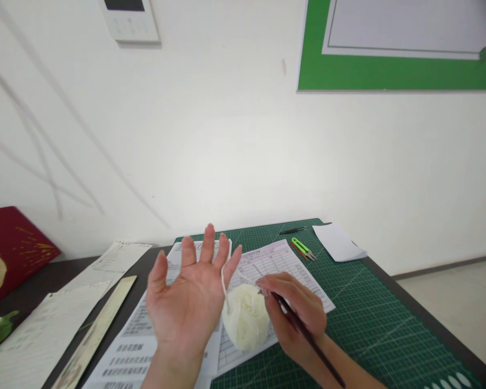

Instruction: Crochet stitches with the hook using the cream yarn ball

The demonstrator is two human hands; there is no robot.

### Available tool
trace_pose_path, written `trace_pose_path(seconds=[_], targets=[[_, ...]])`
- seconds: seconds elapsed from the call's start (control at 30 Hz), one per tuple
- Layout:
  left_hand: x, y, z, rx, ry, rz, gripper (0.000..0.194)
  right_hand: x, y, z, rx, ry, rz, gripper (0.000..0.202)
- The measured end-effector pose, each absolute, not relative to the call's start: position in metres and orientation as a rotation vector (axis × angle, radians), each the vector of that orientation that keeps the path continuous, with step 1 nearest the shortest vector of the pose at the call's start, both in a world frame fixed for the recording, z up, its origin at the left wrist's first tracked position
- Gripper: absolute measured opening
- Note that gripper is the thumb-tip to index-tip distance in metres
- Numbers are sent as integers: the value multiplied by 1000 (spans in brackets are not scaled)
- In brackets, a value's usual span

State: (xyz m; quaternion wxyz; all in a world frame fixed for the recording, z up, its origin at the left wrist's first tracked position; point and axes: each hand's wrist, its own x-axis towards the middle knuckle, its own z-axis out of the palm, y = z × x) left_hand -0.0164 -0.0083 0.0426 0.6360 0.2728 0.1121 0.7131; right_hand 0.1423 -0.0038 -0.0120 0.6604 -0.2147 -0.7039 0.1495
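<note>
Pinching a dark-handled hook (319, 352) between thumb and fingers of the right hand (297, 310), thin metal tip pointing up and left, handle slanting down over the wrist. Holding the left hand (190, 302) palm up, fingers spread, with a strand of yarn (223, 283) at the base of the little finger, leading down to a pale ball of yarn (247, 319). Reaching also across toward the right fingertips with that strand; cannot tell whether pinched there too. Between the two hands, just below the hook's tip, finding the ball, close beside the left palm and the right fingers.

Under the ball, spotting a printed form (287, 265), on a green cutting mat (372, 313). Beyond the right hand, seeing green snips (302, 246) beside a thin orange stick (298, 250), a black tool (292, 231) and white paper (338, 243). To the left, noting printed sheets (125, 351), a ruler-like strip (99, 329) and handwritten sheets (73, 308) on a dark desk (156, 254). At the far left, making out a red box or bag (14, 248), contents hidden.
</note>
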Motion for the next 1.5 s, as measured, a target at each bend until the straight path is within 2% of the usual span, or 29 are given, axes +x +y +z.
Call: trace_pose_path(seconds=[0.13,0.23,0.33,0.43,0.5,0.6,0.7,0.77,1.07,1.37,1.5], targets=[[-7,-13,34,1630,847,1941,39,140,-4,-13,-520,-1574,334,35],[-3,-9,23,2055,1291,1565,41,140,-4,-15,-543,-1554,340,35],[-5,0,17,1818,1390,1286,34,141,-3,-17,-563,-1566,355,34],[-7,5,17,1681,1180,1085,57,140,-2,-17,-589,-1539,394,31],[-8,4,19,1566,978,1045,64,139,-1,-16,-622,-1476,433,27],[-4,2,20,1369,762,1161,60,139,-1,-12,-628,-1429,479,22],[3,1,15,1193,669,1335,29,139,-2,-11,-601,-1452,483,22],[9,0,10,1106,645,1432,20,140,-1,-13,-608,-1456,485,23],[29,-12,9,897,700,1459,55,136,-1,-13,-594,-1513,459,27],[28,-16,6,892,788,1494,56,138,1,-18,-556,-1522,410,33],[30,-16,11,910,767,1495,48,141,-1,-22,-615,-1588,387,33]])
